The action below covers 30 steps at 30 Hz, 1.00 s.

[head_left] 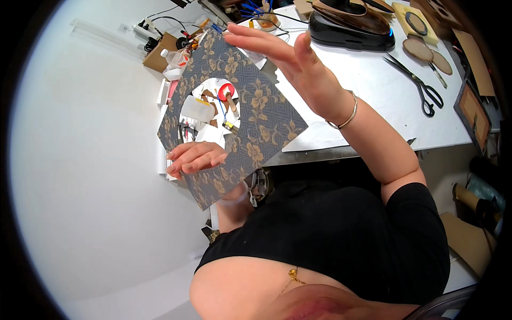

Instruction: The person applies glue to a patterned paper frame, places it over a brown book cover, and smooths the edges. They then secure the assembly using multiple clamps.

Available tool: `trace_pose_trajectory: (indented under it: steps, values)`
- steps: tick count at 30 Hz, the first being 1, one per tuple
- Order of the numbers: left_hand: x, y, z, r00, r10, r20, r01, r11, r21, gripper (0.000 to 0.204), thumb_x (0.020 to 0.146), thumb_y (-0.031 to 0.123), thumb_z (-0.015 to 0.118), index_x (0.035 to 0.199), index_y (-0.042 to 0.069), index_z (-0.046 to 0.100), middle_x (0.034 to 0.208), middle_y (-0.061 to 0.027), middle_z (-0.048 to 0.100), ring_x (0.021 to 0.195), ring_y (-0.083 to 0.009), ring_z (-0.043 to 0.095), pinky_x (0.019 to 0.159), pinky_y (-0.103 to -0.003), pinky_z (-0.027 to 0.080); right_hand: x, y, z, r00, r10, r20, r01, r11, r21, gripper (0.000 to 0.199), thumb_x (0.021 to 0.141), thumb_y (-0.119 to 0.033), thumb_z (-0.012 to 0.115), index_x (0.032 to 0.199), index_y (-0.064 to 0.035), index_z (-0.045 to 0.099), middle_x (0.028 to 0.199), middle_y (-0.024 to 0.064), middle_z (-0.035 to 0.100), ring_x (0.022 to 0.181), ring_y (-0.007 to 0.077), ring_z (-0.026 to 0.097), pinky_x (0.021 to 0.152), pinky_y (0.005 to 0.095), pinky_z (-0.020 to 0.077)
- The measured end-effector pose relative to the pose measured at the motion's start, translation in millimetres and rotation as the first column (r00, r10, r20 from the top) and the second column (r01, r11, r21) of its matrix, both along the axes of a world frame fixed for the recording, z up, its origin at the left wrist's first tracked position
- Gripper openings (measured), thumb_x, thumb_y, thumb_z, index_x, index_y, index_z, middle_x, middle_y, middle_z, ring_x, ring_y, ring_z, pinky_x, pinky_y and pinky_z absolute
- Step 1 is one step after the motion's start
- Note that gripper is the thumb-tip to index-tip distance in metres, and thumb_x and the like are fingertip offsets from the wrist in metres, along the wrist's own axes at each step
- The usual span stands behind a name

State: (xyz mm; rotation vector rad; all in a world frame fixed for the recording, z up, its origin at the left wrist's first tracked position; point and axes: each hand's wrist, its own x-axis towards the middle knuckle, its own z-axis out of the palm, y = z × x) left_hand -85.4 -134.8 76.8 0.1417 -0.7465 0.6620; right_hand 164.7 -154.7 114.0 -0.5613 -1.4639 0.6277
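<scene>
Closest to the lens, the person's black top (pixel 341 234) filled the lower frame, with both forearms rising from it. Left hand (pixel 194 158) lay with its fingers closed on the lower left edge of a dark patterned board (pixel 266 120) with gold flowers and a round hole (pixel 210 109) cut through it. Right hand (pixel 290 64) was spread flat, fingers straight, against the board's upper right edge, wearing a thin bangle (pixel 344 114) at the wrist. The two hands were well apart, one at each side of the board, which was held up tilted above the left edge of the table (pixel 373 101). Through the hole showed small clutter and a red ring. To handle the board well, I judged that the flat palm should press evenly while the lower fingers kept a firm pinch, so the sheet would not bend. Farther out, scissors (pixel 421 88) lay on the table, beside oval brown discs (pixel 426 53) and a black iron-like appliance (pixel 349 26).
</scene>
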Motion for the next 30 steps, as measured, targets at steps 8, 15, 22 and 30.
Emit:
trace_pose_trajectory:
  steps: [8, 15, 22, 30]
  values:
    - [-15.9, 24.3, 6.4, 0.982, 0.14, -0.127, -0.143, 0.99, -0.016, 0.035, 0.088, 0.014, 0.08, 0.122, 0.018, 0.073, 0.115, 0.0072, 0.079, 0.12, -0.0177, 0.069, 0.121, -0.05, 0.036, 11.0, -10.0, -8.1, 0.999, 0.018, 0.042, -0.018, 1.0, -0.002, 0.105, 0.098, -0.084, 0.006, 0.149, -0.0098, 0.06, 0.169, 0.0126, 0.036, 0.16, 0.0277, 0.023, 0.131, 0.0491, 0.0058]
    - [4.2, 38.3, 9.5, 0.936, 0.279, -0.214, -0.309, 0.943, -0.124, 0.035, 0.093, 0.019, 0.08, 0.127, 0.021, 0.072, 0.122, 0.0066, 0.078, 0.136, -0.0197, 0.061, 0.125, -0.057, 0.026, 1.8, -13.9, -26.2, 0.853, -0.522, 0.025, 0.496, 0.824, 0.275, 0.096, 0.097, -0.071, 0.051, 0.162, -0.0028, 0.031, 0.17, 0.019, 0.03, 0.16, 0.0334, 0.022, 0.13, 0.0509, 0.0132]
    - [47.0, 31.7, 6.8, 0.781, 0.472, -0.409, -0.446, 0.88, 0.164, 0.037, 0.097, 0.047, 0.067, 0.133, 0.035, 0.068, 0.133, 0.0193, 0.069, 0.14, -0.0083, 0.054, 0.124, -0.055, 0.031, -47.2, -14.0, -7.3, 0.53, -0.834, 0.152, 0.662, 0.519, 0.541, 0.149, 0.067, -0.078, 0.084, 0.168, -0.0009, 0.005, 0.173, 0.0288, 0.004, 0.161, 0.0463, 0.004, 0.128, 0.0587, 0.0103]
    - [54.1, 38.3, -5.9, 0.824, 0.484, -0.295, -0.42, 0.871, 0.255, 0.044, 0.103, 0.046, 0.058, 0.143, 0.028, 0.057, 0.141, 0.0153, 0.067, 0.145, -0.0131, 0.052, 0.125, -0.059, 0.021, -46.4, -14.4, -3.6, 0.506, -0.844, 0.178, 0.67, 0.515, 0.535, 0.157, 0.061, -0.083, 0.082, 0.168, -0.0003, 0.002, 0.173, 0.029, -0.002, 0.161, 0.0466, -0.002, 0.128, 0.0596, 0.006]
